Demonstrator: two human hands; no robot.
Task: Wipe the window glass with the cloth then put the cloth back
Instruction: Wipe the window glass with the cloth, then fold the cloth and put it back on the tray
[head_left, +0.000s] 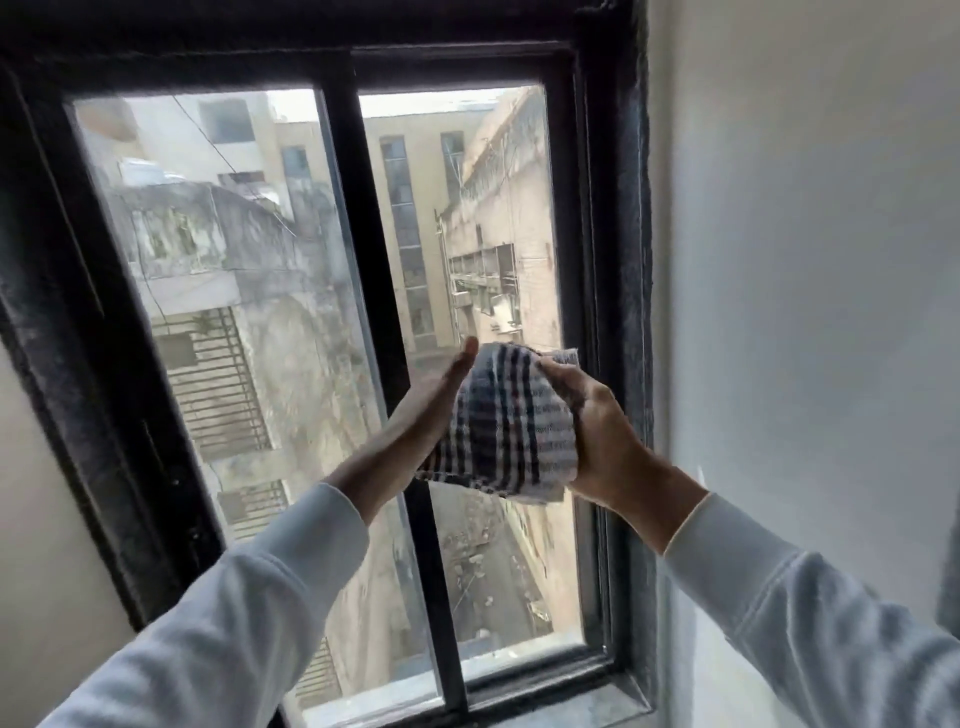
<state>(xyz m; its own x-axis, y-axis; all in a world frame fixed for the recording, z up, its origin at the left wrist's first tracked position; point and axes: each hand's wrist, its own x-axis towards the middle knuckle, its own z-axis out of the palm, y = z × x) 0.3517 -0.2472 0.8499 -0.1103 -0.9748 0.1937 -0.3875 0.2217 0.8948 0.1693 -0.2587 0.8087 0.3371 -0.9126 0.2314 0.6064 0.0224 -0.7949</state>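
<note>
Cloth (511, 426) checked white with dark stripes, bunched; right hand (597, 431) grip holding it, left hand (436, 400) flat, fingers spread.

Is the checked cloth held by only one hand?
No: the left hand lies flat against the cloth while the right hand grips its other side.

Worn on the head, close to the window frame (613, 218). Tilted, facing forward and slightly down through the window glass (218, 291). Single view only.
</note>
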